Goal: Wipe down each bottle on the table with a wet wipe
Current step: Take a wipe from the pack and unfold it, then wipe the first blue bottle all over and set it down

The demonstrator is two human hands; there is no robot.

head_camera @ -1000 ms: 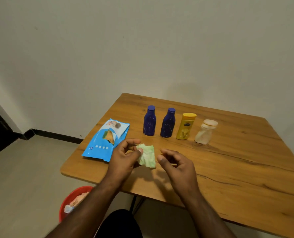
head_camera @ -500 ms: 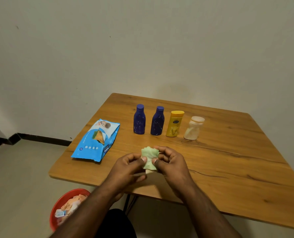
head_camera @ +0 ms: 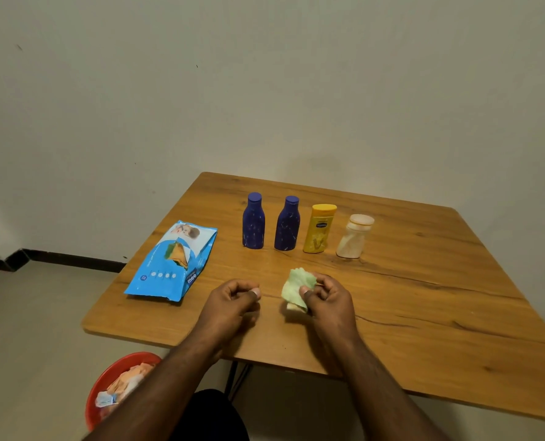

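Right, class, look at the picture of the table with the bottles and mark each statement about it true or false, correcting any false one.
1. Four bottles stand upright in a row on the table. True.
2. The left hand holds the wet wipe. False: the right hand grips it; the left hand's curled fingers hold nothing.
3. Both blue bottles stand at the left end of the row. True.
4. The yellow bottle lies on its side. False: it stands upright, between a blue bottle and the pale bottle.
5. The blue wipes pack lies flat, left of the bottles. True.
6. The red bin sits on the table. False: it is on the floor, below the table's near left edge.
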